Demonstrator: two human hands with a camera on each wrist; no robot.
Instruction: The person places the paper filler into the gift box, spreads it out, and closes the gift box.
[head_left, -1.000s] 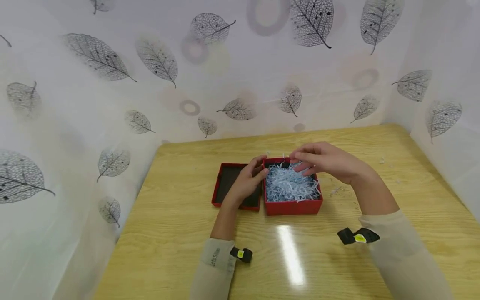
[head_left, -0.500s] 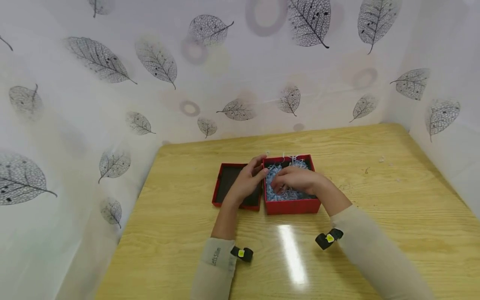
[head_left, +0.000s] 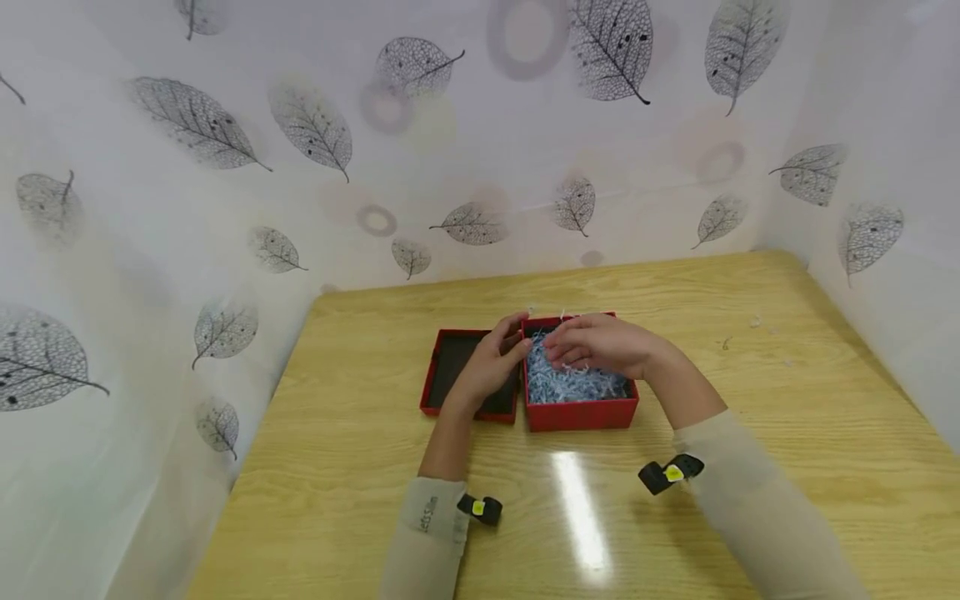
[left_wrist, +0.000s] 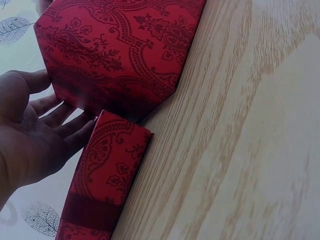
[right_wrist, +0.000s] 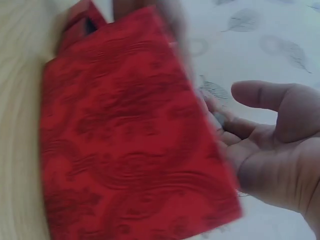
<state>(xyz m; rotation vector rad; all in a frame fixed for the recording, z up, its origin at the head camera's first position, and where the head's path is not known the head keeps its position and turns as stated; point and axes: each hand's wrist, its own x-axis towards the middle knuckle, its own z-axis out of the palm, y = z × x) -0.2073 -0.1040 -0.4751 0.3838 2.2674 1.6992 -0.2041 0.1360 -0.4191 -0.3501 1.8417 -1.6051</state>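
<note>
A red patterned box stands on the table, filled with pale blue shredded paper. My left hand rests on the box's left side, its fingers extended along the wall and its thumb near the top edge. In the left wrist view, the fingers touch the red box wall. Over the paper hovers my right hand, fingers loosely bent and pointing left. In the right wrist view its thumb stands apart from the fingers, which the box wall partly hides. I see nothing held.
The red lid, dark inside, lies open side up at the box's left, under my left forearm. Small paper scraps lie on the wooden table to the right. A leaf-printed curtain closes off the back and sides.
My right hand came from the box's right back corner down into the paper, then lifted slightly and shifted right. The left hand has stayed on the box.
</note>
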